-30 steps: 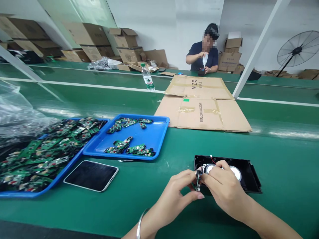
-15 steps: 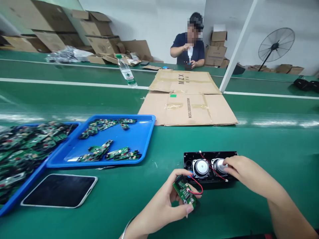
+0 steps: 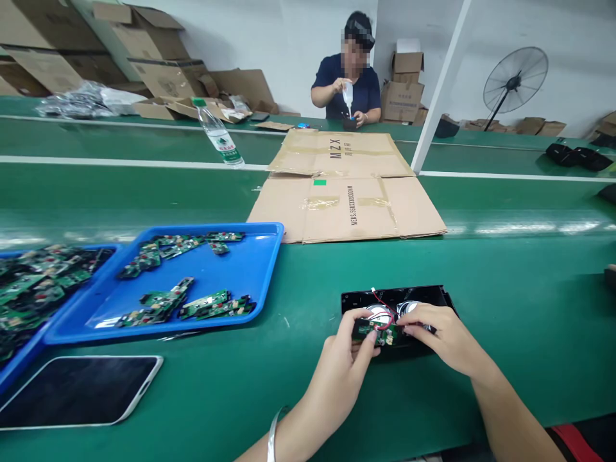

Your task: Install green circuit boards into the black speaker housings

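Observation:
My left hand (image 3: 342, 362) pinches a green circuit board (image 3: 389, 335) between thumb and fingers. The board is over the near side of a black speaker housing (image 3: 430, 294), and a red wire curves above it. Two round speakers sit inside the housing; the left speaker (image 3: 379, 313) is partly covered by the board and wire. My right hand (image 3: 445, 333) reaches in from the right, its fingers closed by the board's right end and the right speaker (image 3: 407, 308). What those fingertips pinch, if anything, is hidden.
At left are a blue tray (image 3: 269, 276) with circuit boards, a fuller tray beside it and a phone (image 3: 81, 391). Flattened cardboard (image 3: 346, 205) lies ahead, near a water bottle (image 3: 219, 138). Across the bench, a person (image 3: 349, 83) holds a white squeeze bottle.
My left hand has brought the circuit board up and over the housing, turning it roughly level. My right hand has shifted from the right speaker towards the board. The view has swung slightly right.

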`<act>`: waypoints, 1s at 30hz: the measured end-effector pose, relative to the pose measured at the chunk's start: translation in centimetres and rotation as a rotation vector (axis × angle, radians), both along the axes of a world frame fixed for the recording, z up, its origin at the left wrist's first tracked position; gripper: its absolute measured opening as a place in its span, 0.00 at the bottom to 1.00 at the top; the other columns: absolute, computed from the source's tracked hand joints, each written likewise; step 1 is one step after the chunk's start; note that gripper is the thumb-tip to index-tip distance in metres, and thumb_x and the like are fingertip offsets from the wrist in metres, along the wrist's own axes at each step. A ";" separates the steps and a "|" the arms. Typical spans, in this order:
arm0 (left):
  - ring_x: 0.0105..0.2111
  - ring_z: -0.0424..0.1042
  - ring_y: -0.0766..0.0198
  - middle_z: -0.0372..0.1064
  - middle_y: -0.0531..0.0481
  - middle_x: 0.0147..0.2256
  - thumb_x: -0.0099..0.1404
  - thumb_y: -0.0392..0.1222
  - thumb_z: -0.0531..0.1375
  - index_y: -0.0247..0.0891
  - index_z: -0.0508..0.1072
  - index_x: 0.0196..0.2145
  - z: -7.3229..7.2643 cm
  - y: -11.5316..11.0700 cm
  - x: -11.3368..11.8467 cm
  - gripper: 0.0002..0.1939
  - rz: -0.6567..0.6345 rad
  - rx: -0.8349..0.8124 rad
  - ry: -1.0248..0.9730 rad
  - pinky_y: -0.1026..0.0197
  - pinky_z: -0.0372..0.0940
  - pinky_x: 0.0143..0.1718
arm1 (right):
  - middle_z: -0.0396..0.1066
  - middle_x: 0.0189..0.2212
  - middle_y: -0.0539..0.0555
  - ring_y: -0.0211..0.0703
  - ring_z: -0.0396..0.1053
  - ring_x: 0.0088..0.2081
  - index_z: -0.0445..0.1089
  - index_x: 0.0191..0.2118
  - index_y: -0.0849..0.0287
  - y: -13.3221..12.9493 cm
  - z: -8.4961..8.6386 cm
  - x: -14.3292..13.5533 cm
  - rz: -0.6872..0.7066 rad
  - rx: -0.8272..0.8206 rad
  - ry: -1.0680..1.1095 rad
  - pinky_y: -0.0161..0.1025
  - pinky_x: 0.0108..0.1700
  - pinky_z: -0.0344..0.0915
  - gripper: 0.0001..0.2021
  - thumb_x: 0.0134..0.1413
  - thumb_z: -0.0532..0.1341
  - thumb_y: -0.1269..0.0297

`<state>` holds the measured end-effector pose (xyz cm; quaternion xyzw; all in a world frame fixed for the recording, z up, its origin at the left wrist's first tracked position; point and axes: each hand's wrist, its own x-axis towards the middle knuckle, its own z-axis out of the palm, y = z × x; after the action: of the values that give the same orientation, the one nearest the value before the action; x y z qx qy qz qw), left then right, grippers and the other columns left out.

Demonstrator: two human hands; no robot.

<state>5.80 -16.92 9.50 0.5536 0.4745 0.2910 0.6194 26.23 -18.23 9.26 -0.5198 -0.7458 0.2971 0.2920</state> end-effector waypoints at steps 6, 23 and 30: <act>0.27 0.74 0.58 0.73 0.49 0.27 0.62 0.49 0.53 0.39 0.62 0.47 -0.3 0.4 -0.2 0.18 0.075 0.054 0.114 0.60 0.68 0.27 | 0.72 0.36 0.54 0.40 0.70 0.35 0.70 0.38 0.58 0.1 -1.2 -0.8 -0.162 -0.150 0.294 0.36 0.37 0.68 0.09 0.58 0.55 0.63; 0.24 0.73 0.59 0.73 0.48 0.24 0.63 0.43 0.52 0.35 0.48 0.61 -0.5 0.2 0.8 0.31 0.010 0.286 0.272 0.65 0.65 0.24 | 0.68 0.28 0.52 0.41 0.63 0.33 0.70 0.31 0.59 -0.4 -1.7 -2.0 -0.094 0.150 0.051 0.39 0.35 0.61 0.07 0.58 0.57 0.66; 0.14 0.64 0.65 0.68 0.52 0.19 0.64 0.39 0.49 0.36 0.51 0.61 -0.5 0.2 1.2 0.27 -0.067 0.437 0.440 0.68 0.55 0.16 | 0.65 0.29 0.53 0.41 0.59 0.32 0.65 0.31 0.61 -0.6 -2.1 -2.7 -0.031 0.316 -0.171 0.39 0.34 0.58 0.08 0.60 0.52 0.70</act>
<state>7.01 -16.76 9.03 0.7387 0.5048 0.2387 0.3775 23.49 -18.79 7.15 -0.5024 -0.7973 0.1265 0.3098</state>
